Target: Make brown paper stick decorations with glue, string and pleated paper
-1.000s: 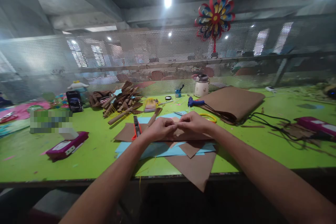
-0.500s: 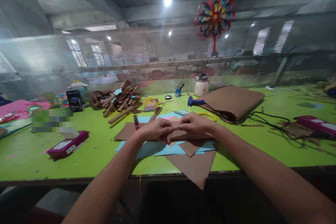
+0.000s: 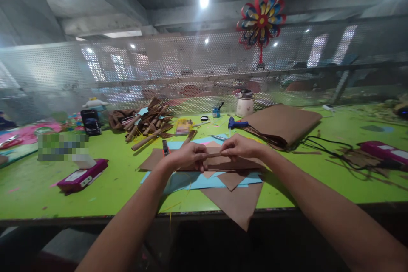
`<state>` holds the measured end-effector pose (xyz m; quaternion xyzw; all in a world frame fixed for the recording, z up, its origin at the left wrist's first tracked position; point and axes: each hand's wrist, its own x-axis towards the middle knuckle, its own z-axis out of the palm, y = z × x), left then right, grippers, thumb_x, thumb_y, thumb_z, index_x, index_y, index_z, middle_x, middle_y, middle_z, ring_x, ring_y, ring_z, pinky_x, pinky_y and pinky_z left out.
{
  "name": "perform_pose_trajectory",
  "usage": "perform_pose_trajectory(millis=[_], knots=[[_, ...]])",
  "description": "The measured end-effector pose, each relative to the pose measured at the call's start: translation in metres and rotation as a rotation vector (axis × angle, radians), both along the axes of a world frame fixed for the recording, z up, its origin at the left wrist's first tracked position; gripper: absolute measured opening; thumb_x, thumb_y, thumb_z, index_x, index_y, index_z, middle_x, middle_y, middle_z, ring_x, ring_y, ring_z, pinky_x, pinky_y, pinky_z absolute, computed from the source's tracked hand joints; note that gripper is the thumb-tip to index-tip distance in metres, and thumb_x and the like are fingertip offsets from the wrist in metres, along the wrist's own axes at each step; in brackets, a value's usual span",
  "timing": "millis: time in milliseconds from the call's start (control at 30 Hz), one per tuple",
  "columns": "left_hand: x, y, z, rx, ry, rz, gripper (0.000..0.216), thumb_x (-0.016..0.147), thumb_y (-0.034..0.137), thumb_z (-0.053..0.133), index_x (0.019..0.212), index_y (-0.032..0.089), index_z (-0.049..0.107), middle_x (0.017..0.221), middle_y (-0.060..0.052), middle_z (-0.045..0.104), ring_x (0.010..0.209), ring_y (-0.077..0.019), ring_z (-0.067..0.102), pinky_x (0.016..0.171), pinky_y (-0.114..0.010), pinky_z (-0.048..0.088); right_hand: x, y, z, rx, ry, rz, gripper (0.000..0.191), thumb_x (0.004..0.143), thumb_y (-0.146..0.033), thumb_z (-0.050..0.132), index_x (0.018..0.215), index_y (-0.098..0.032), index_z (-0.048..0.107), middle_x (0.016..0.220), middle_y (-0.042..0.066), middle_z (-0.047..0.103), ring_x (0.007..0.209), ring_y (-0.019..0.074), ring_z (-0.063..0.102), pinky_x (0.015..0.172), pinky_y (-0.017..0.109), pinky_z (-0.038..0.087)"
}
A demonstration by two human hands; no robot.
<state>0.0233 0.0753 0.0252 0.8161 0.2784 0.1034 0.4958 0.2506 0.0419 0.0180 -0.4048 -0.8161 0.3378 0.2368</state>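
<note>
My left hand (image 3: 186, 156) and my right hand (image 3: 239, 146) are side by side over the middle of the green table (image 3: 111, 187), both closed on a piece of brown paper (image 3: 223, 162) that they grip between fingers and thumbs. The paper lies stretched between the two hands, partly rolled or folded along its length. Under it lie light blue sheets (image 3: 194, 179) and brown paper triangles (image 3: 237, 204), one hanging over the table's front edge. An orange and black cutter (image 3: 165, 148) lies just left of my left hand.
A pile of rolled brown paper sticks (image 3: 148, 124) sits at the back left, a stack of brown sheets (image 3: 282, 124) at the back right with a blue glue gun (image 3: 237, 124) and black cable (image 3: 331, 148). Magenta boxes (image 3: 81, 175) lie left and right. A paper pinwheel (image 3: 260, 19) hangs on the mesh screen.
My hands have drawn a little apart along the brown paper, which now shows stretched between them; before they were pressed close together.
</note>
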Motion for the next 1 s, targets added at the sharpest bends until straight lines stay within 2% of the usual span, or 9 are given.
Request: perform_pose_trajectory(millis=[67,267,467,600,700,767,867,933,1000], knots=[[0.0,-0.001,0.002,0.01,0.007,-0.005,0.025,0.079,0.039,0.051,0.074,0.015,0.047,0.064,-0.003,0.062,0.054,-0.0117,0.058,0.054,-0.024,0.044,0.002,0.0,0.002,-0.03,0.008,0.007,0.034,0.076,-0.041,0.054,0.088,-0.011,0.066,0.05,-0.001,0.056,0.046,0.0101,0.05,0.049,0.021,0.037],[-0.001,-0.002,0.003,0.03,0.014,-0.004,0.025,0.079,0.037,0.051,0.07,0.015,0.047,0.059,-0.001,0.059,0.051,-0.0108,0.056,0.052,-0.023,0.042,0.004,-0.003,0.007,-0.058,0.023,-0.046,0.035,0.072,-0.046,0.059,0.072,-0.011,0.063,0.048,-0.001,0.055,0.043,0.0084,0.047,0.046,0.021,0.035],[-0.003,0.0,0.005,0.011,-0.013,0.016,0.025,0.08,0.036,0.05,0.069,0.015,0.047,0.059,-0.001,0.06,0.053,-0.0106,0.056,0.053,-0.022,0.041,0.008,-0.001,0.006,-0.115,0.138,-0.055,0.035,0.075,-0.045,0.056,0.077,-0.011,0.062,0.053,0.001,0.059,0.04,0.007,0.045,0.043,0.021,0.035],[-0.007,0.0,0.006,-0.018,-0.051,0.02,0.024,0.081,0.036,0.05,0.072,0.014,0.05,0.061,-0.002,0.061,0.055,-0.0107,0.057,0.056,-0.023,0.041,0.016,0.005,0.004,-0.097,0.206,-0.083,0.037,0.079,-0.042,0.052,0.09,-0.009,0.063,0.064,0.006,0.063,0.051,0.0104,0.054,0.052,0.024,0.042],[-0.008,-0.002,0.006,-0.109,-0.105,0.012,0.022,0.081,0.035,0.051,0.076,0.013,0.052,0.063,-0.003,0.062,0.055,-0.0106,0.057,0.058,-0.025,0.042,0.016,0.006,0.002,-0.112,0.222,-0.077,0.034,0.077,-0.034,0.056,0.1,-0.01,0.062,0.068,0.005,0.064,0.059,0.0116,0.057,0.056,0.024,0.043],[-0.007,-0.004,0.006,-0.19,-0.14,-0.004,0.021,0.08,0.034,0.052,0.078,0.013,0.052,0.062,-0.003,0.061,0.055,-0.0107,0.057,0.059,-0.025,0.043,0.011,0.003,0.001,-0.143,0.243,-0.008,0.034,0.075,-0.026,0.058,0.107,-0.013,0.06,0.08,0.006,0.066,0.069,0.0126,0.058,0.062,0.025,0.044],[-0.006,-0.006,0.005,-0.303,-0.191,-0.033,0.019,0.078,0.031,0.056,0.081,0.013,0.053,0.061,-0.001,0.06,0.056,-0.0108,0.057,0.061,-0.026,0.043,0.002,-0.002,0.002,-0.201,0.368,0.146,0.041,0.07,-0.015,0.058,0.111,-0.017,0.058,0.103,0.006,0.064,0.091,0.0154,0.058,0.079,0.029,0.044],[-0.004,-0.007,0.005,-0.348,-0.191,-0.049,0.02,0.077,0.031,0.059,0.083,0.013,0.054,0.06,-0.001,0.059,0.055,-0.0104,0.057,0.058,-0.024,0.042,-0.003,-0.005,0.002,-0.248,0.426,0.199,0.043,0.066,-0.011,0.059,0.108,-0.017,0.06,0.106,0.006,0.063,0.098,0.0173,0.056,0.086,0.031,0.042],[-0.003,-0.008,0.004,-0.373,-0.176,-0.066,0.023,0.076,0.033,0.06,0.085,0.012,0.055,0.06,-0.002,0.06,0.054,-0.01,0.056,0.054,-0.022,0.039,-0.006,-0.007,0.002,-0.273,0.431,0.198,0.038,0.063,-0.009,0.059,0.1,-0.016,0.064,0.101,0.006,0.065,0.096,0.018,0.057,0.085,0.032,0.043]])
